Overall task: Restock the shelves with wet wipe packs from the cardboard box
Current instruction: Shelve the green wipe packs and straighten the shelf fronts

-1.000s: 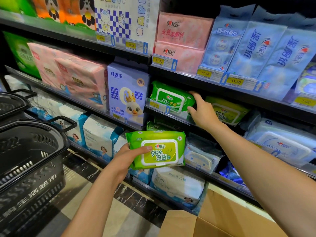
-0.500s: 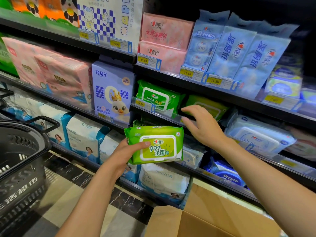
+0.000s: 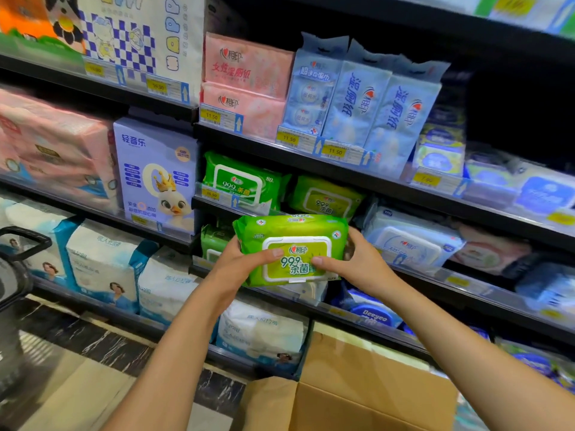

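While both hands hold the green wipe pack (image 3: pixel 291 230) in the air in front of the shelving, what matters is where its place lies: up and away from the fingers, on the shelf (image 3: pixel 202 204) just above the pack's top edge. The left hand (image 3: pixel 241 269) grips the pack's left end and the right hand (image 3: pixel 356 262) its right end. Each has a thumb laid across the white lid and fingers curled behind. Neither hand is nearer the slot.

The pack's long axis runs level, along the shelf edge, with the lid facing the person. On that shelf an upright green pack (image 3: pixel 245 181) stands at the front left, and a second green pack (image 3: pixel 323 197) sits further back beside it. I judge the room is in front of that second one. A low clear rail fronts the shelf, so the pack probably has to lift over it. The cardboard box (image 3: pixel 357 387) stands open below.
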